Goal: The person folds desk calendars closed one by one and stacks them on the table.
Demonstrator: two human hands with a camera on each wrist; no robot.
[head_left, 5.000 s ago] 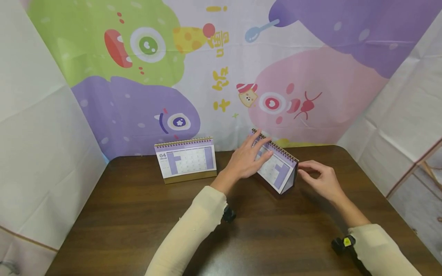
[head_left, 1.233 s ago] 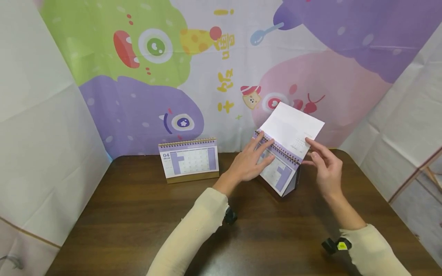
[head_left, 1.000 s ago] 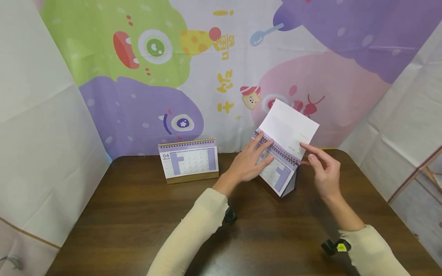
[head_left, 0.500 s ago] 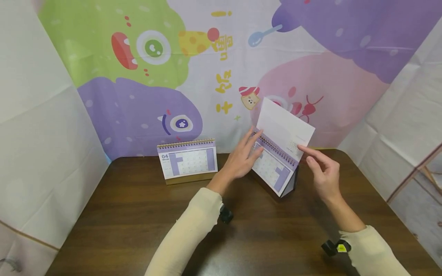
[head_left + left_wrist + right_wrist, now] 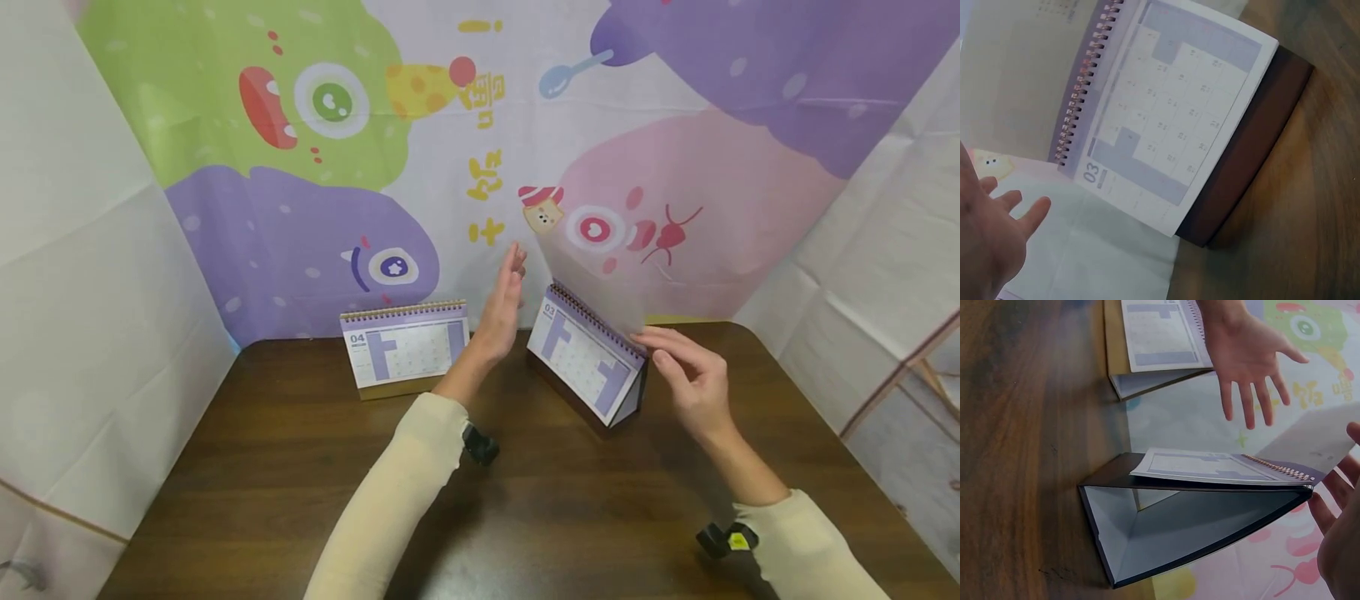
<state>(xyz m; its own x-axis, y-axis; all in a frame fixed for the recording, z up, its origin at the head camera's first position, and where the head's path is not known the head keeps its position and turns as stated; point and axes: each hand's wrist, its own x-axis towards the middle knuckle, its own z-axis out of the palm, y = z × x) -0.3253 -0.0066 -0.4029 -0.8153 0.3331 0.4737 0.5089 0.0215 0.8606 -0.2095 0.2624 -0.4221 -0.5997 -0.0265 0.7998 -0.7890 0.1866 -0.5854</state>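
On the right of the head view stands a desk calendar (image 5: 585, 358) with a dark base, showing month 03 under its spiral. A raised page (image 5: 1316, 434), blurred to near see-through in the head view, slants up from the rings. My left hand (image 5: 497, 312) is held upright, fingers straight, apart from this calendar on its left; its spread palm shows in the right wrist view. At the right end of the spiral is my right hand (image 5: 693, 375), fingers extended and thumb below, close against the page's edge. Whether a fingertip touches the paper cannot be told.
A second desk calendar (image 5: 408, 350), showing 04 on a tan base, stands to the left behind my left forearm. Both stand on a dark wooden table (image 5: 570, 517). A cartoon-printed cloth (image 5: 495, 125) hangs right behind the table's back edge.
The page was lifted from the front and is now swinging back over the spiral. My left hand has left the spiral, moving left. My right hand has dropped slightly.
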